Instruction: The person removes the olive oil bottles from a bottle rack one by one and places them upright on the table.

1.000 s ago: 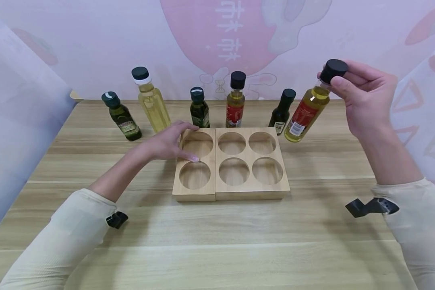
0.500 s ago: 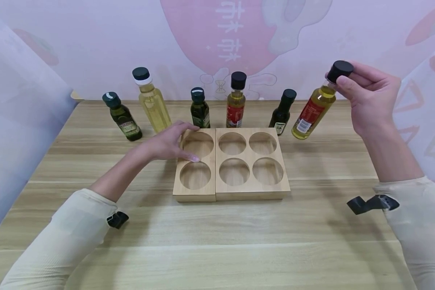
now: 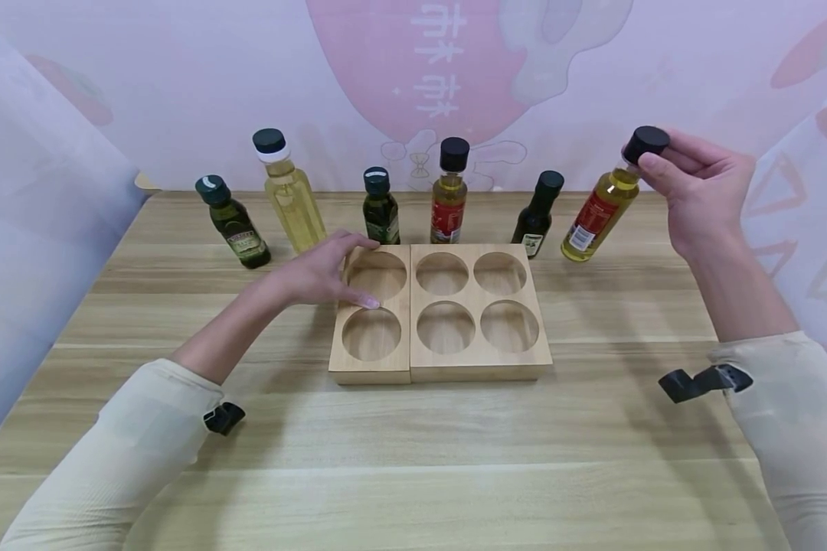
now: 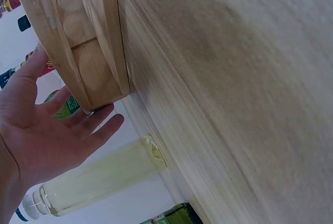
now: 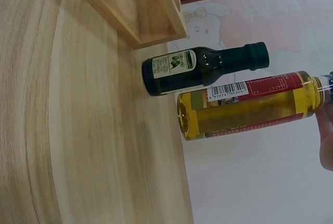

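Note:
My right hand (image 3: 710, 187) pinches the black cap of an oil bottle (image 3: 596, 214) with a red label and yellow oil. In the head view this bottle appears tilted at the right; whether its base touches the table I cannot tell. My left hand (image 3: 320, 272) rests on the left part of a wooden bottle rack (image 3: 478, 360), thumb on top and fingers fairly straight at its far left edge. The rack's round holes hold nothing. A small dark bottle (image 5: 171, 70) stands between the rack and the held bottle.
Behind the rack stand another red-labelled oil bottle (image 3: 448, 203) and a small dark green bottle (image 3: 380, 210). At the left are a tall clear bottle (image 3: 292, 199) of pale oil and a squat green bottle (image 3: 237, 229). A printed backdrop (image 3: 179, 92) rises behind the table (image 3: 455, 459).
My right hand has carried the red-labelled oil bottle to the right, away from the small dark bottle, then slightly down. The left hand and the rack stay put.

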The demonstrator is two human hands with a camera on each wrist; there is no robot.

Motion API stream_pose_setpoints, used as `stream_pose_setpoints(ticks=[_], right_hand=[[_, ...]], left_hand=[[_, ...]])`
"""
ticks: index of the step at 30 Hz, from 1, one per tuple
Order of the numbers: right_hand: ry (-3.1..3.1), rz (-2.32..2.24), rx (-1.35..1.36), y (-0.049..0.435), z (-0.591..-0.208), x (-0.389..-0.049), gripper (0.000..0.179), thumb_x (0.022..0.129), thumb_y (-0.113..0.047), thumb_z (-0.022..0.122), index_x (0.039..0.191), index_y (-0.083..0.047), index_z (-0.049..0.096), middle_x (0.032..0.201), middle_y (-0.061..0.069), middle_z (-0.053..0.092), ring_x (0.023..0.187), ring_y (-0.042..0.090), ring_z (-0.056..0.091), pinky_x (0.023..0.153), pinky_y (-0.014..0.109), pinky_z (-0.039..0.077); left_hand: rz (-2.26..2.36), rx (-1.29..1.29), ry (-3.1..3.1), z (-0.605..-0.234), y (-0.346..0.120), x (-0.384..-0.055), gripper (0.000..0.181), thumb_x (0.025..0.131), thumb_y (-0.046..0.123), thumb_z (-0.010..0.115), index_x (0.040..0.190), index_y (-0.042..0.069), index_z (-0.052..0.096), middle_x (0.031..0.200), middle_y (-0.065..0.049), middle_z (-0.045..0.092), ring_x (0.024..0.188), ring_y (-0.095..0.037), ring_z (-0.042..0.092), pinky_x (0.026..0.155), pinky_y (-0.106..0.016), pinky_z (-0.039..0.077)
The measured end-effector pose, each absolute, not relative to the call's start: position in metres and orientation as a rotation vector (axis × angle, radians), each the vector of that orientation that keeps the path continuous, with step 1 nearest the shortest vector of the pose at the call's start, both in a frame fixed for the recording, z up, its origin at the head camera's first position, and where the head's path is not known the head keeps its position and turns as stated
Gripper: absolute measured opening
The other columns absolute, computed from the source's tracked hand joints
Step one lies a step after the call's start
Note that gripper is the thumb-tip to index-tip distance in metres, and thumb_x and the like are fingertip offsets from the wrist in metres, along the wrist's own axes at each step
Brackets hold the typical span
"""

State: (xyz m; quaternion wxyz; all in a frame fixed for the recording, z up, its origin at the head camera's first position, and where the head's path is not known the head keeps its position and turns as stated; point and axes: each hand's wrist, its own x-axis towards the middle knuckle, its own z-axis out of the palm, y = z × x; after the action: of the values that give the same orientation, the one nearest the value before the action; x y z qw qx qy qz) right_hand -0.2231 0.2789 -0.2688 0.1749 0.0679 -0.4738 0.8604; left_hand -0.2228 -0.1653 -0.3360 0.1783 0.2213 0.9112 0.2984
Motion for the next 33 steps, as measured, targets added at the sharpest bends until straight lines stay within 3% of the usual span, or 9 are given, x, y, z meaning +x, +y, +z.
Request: stream_pose_setpoints(ticks=[7,33], right_hand=[[-1.333,2.443,0.157,0.285,-0.277,-0.230,0.037,0.076,0.031,0.071,0.109,0.015,0.073,0.093,0.024,0.077,0.078,0.030,0.079,0.071,0.034,0.065],[-1.402,2.419,0.050,0.293,-0.297,-0.245,0.037,0.075,0.029,0.074,0.109,0.014,0.074,0.089,0.018,0.078,0.077,0.024,0.079,0.070,0.030,0.064]], left_hand=[[0.834,0.618,2.577,-0.336,-0.165,-0.224,0.094,0.080,0.030,0.092,0.154,0.004,0.042,0.161,-0.026,0.030,0.150,-0.045,0.027,0.124,-0.061,0.025],[0.840,0.608,2.573,-0.334,-0.164,-0.222,0.092,0.081,0.028,0.092,0.154,0.004,0.041,0.161,-0.025,0.030,0.151,-0.045,0.026,0.124,-0.061,0.024]])
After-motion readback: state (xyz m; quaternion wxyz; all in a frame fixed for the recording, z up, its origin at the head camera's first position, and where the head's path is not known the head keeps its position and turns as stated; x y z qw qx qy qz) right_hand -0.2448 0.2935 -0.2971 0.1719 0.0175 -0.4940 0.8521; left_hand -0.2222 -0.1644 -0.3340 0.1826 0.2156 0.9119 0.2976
